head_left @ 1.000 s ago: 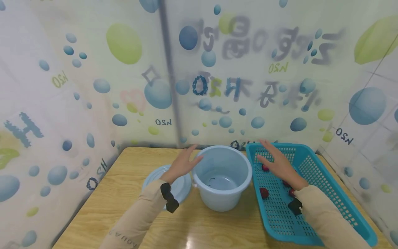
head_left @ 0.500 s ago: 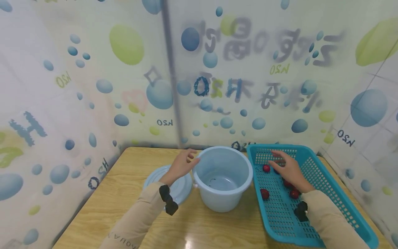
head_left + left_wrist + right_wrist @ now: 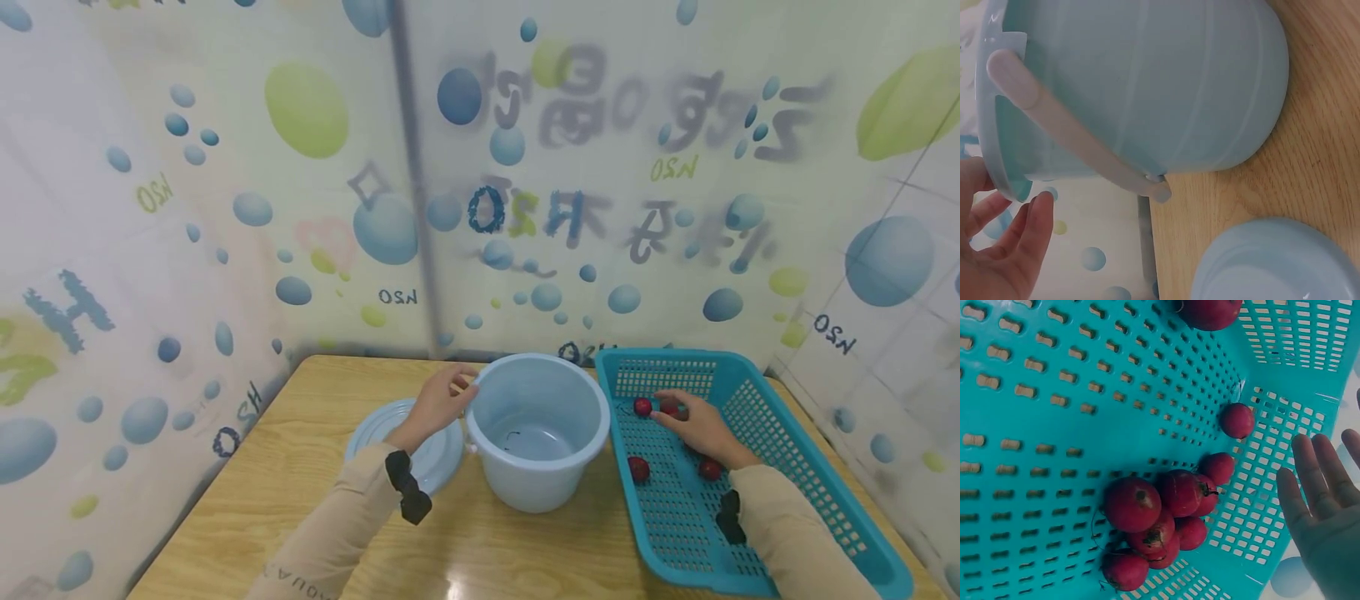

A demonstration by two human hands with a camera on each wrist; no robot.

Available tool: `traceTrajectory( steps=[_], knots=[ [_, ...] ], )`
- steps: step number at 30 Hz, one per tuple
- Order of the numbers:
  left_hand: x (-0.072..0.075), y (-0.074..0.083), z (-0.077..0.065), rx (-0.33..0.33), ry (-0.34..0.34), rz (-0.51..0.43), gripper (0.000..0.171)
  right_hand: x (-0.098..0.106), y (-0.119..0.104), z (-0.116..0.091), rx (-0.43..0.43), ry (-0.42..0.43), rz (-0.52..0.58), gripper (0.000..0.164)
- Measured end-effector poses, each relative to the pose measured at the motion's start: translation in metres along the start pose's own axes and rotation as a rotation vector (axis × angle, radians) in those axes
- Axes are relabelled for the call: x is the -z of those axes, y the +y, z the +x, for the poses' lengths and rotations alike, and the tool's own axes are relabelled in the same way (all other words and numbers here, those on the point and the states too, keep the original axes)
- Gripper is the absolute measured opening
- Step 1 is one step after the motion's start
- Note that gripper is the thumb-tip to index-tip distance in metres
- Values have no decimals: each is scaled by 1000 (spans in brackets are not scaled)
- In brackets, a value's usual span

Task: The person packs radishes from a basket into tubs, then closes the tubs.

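Note:
My left hand (image 3: 435, 406) is at the left rim of a light blue plastic bucket (image 3: 532, 487), fingers loosely bent. In the left wrist view its thumb and a fingertip are right at the rim, the other fingers apart from it. The bucket's pale handle (image 3: 1079, 134) hangs down its side. My right hand (image 3: 701, 429) is low inside a teal slotted basket (image 3: 675, 546), over red radishes. The right wrist view shows its fingers (image 3: 1313, 475) extended, nothing between them, beside a cluster of round radishes (image 3: 1132, 505). A single radish (image 3: 642, 407) lies just left of the fingertips.
A light blue round lid (image 3: 442, 458) lies on the wooden table (image 3: 255, 492) left of the bucket, partly under my left forearm. More radishes (image 3: 638, 469) are spread in the basket. A patterned curtain (image 3: 487, 167) closes off the back of the table.
My right hand has moved down and slightly right into the basket, its fingers bending toward the radishes. My left hand has lowered slightly at the bucket rim, its fingers more bent.

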State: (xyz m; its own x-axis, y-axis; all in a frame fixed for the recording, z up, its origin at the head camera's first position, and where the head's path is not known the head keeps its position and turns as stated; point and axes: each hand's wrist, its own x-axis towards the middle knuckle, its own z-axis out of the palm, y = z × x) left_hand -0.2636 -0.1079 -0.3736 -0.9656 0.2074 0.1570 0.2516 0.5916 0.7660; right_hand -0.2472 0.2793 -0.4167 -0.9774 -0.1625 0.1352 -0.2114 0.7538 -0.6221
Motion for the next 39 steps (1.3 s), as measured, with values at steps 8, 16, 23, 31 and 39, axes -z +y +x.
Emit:
traceTrajectory(
  steps=[8,16,23,31,39],
  knots=[
    [-3,-2,2,24,0,-38,34,-5,2,2,-20,-60,6,50],
    [-1,4,1,74,-19,-51,36,-9,-1,1,-55,-139,56,50],
    [-1,1,4,112,-53,-165,35,-11,0,-1,-66,-187,18,45],
    [-3,0,3,137,-60,-217,35,-22,10,-2,-15,-220,16,37],
    [-4,2,1,140,-63,-220,38,-29,9,-4,-87,-291,135,37]
  ],
)
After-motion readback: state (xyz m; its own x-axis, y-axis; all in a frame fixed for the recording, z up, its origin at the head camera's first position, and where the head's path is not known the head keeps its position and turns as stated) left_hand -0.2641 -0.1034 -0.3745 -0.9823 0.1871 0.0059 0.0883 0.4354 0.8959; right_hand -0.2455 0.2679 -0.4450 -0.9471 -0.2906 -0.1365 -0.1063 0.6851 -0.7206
